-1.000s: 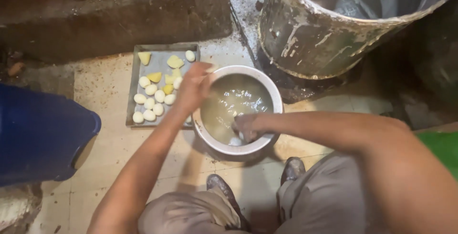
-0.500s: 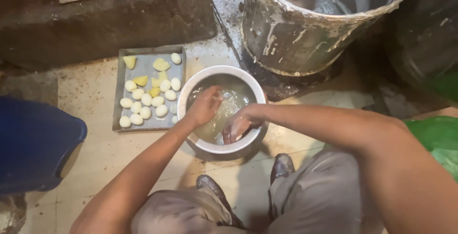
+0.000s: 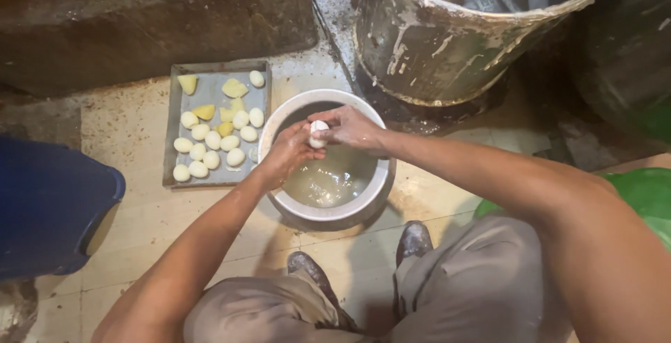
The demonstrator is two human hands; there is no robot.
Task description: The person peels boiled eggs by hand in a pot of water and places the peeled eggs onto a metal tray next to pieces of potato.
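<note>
The egg (image 3: pixel 319 133), a small white rounded piece, is held over the pot (image 3: pixel 363 200), above the far-left part of its rim. It appears to be a peeled boiled egg or a similar peeled item; the exact kind cannot be confirmed. Both hands hold it.

Hand state: the left hand (image 3: pixel 286 153) is curled under and beside the egg, fingers narrowed around it. The right hand (image 3: pixel 349 128) covers it from the far side, thumb and fingertips pinching it. Neither hand is spread wide.

Handling judgement: the egg is light and wet, so probably slippery. It looks soft and likely to split under hard pressure. Grip across its widest part with several fingertips and a supporting palm, not at the narrow ends.

The pot is round and pale and holds cloudy water. It stands on the floor (image 3: pixel 140 217), between the person's knees and the drum (image 3: pixel 447 42).

The tray (image 3: pixel 170 133) lies just beside the pot, at its left. It carries many similar white pieces and several yellow cut pieces, grouped toward its near half.

A blue container (image 3: pixel 49 210) stands at the left edge of the floor, well apart from the pot.
</note>
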